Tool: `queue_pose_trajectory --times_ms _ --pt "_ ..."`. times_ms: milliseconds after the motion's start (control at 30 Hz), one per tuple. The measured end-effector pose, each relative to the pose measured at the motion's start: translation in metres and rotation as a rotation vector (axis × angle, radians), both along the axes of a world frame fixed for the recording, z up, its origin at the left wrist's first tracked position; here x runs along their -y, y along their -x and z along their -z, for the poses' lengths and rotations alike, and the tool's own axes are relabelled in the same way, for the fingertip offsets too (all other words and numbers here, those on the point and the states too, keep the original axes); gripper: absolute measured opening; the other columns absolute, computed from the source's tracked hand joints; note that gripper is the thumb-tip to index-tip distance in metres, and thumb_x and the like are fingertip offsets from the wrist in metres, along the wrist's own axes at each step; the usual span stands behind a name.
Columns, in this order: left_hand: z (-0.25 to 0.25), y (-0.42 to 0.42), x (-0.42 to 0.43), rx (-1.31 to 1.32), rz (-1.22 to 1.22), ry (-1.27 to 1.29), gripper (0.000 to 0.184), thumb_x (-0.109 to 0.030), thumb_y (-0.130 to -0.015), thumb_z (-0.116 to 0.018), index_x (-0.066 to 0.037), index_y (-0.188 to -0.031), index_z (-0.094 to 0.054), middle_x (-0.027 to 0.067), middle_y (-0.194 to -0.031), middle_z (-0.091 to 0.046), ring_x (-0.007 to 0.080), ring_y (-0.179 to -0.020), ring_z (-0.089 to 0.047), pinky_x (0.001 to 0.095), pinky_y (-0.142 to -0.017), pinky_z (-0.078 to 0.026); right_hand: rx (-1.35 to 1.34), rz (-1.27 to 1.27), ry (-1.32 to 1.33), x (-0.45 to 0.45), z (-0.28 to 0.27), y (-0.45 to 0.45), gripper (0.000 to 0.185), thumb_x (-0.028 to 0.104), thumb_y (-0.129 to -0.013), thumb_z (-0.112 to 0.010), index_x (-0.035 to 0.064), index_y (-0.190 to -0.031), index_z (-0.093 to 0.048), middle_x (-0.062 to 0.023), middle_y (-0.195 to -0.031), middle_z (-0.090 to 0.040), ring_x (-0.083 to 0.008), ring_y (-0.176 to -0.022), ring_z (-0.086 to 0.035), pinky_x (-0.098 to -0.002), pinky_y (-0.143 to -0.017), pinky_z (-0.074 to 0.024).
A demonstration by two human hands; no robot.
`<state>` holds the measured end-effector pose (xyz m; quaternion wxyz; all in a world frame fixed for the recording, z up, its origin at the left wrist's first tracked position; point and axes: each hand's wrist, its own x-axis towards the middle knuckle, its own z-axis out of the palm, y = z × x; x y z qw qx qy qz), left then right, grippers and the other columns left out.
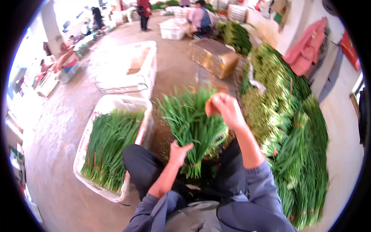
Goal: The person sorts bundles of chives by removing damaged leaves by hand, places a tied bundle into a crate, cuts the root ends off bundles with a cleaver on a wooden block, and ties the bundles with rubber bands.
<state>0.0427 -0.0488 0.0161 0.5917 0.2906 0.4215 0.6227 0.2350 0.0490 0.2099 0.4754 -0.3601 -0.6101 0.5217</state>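
A bunch of green chives stands in front of my lap, its leaf tips away from me and a reddish band round its lower end. My left hand is closed on the left side of this bunch. Raised beside the right edge of its leaves is my right hand, fingers pinched together. Something orange-brown shows at those fingertips, too blurred to name. To my left, a white plastic crate holds banded bunches of chives.
A long heap of chives lies along my right side. Beyond the bunch sits a cardboard box. White crates stand ahead on the left. Several people are farther back, one crouching. A pink jacket hangs on the right wall.
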Motion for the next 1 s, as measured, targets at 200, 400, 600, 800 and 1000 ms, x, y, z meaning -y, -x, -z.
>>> queue_pose_trajectory --times_ms 200,400,600,800,1000 --pt "0.002 0.001 0.005 -0.147 0.070 -0.007 0.031 0.004 -0.080 -0.077 0.003 -0.110 -0.068 0.0066 -0.100 -0.074 0.0133 -0.085 -0.068 0.0318 -0.080 -0.056 0.848 0.099 -0.520 -0.006 0.030 0.041 0.025 0.010 -0.100 -0.060 -0.0017 -0.122 -0.062 -0.0072 -0.076 -0.068 -0.0124 -0.061 -0.066 -0.0302 -0.058 -0.0549" --pt "0.000 0.005 0.005 -0.157 0.009 0.040 0.030 0.003 -0.080 -0.077 0.003 -0.109 -0.068 0.0075 -0.098 -0.073 0.0153 -0.085 -0.069 0.0332 -0.080 -0.056 0.127 0.267 -0.135 -0.008 -0.031 0.019 0.019 0.017 -0.103 -0.059 0.0001 -0.097 -0.066 -0.0052 -0.074 -0.066 -0.0116 -0.064 -0.064 -0.0289 -0.057 -0.0559" --pt "0.000 0.008 -0.002 0.086 0.022 -0.011 0.033 0.010 -0.079 -0.073 0.000 -0.111 -0.070 0.0064 -0.104 -0.073 0.0175 -0.090 -0.070 0.0333 -0.085 -0.055 0.000 0.310 -0.067 0.000 -0.038 -0.034 0.017 0.013 -0.100 -0.064 -0.0030 -0.105 -0.069 -0.0059 -0.081 -0.069 -0.0106 -0.065 -0.065 -0.0273 -0.059 -0.0582" --pt "-0.006 0.010 -0.001 0.148 0.061 -0.005 0.033 0.010 -0.080 -0.069 -0.001 -0.110 -0.070 0.0065 -0.105 -0.073 0.0189 -0.093 -0.069 0.0348 -0.087 -0.055 0.200 0.265 -0.050 0.012 -0.014 -0.034 0.017 0.011 -0.096 -0.069 -0.0020 -0.106 -0.074 -0.0045 -0.079 -0.072 -0.0086 -0.065 -0.067 -0.0256 -0.060 -0.0552" --pt "-0.005 0.014 -0.002 0.129 0.074 -0.011 0.034 0.011 -0.079 -0.068 -0.002 -0.109 -0.070 0.0059 -0.104 -0.073 0.0192 -0.091 -0.069 0.0350 -0.086 -0.055 0.310 0.221 -0.198 0.026 -0.026 -0.015 0.015 0.009 -0.095 -0.070 -0.0021 -0.104 -0.074 -0.0043 -0.080 -0.071 -0.0077 -0.063 -0.065 -0.0250 -0.059 -0.0550"
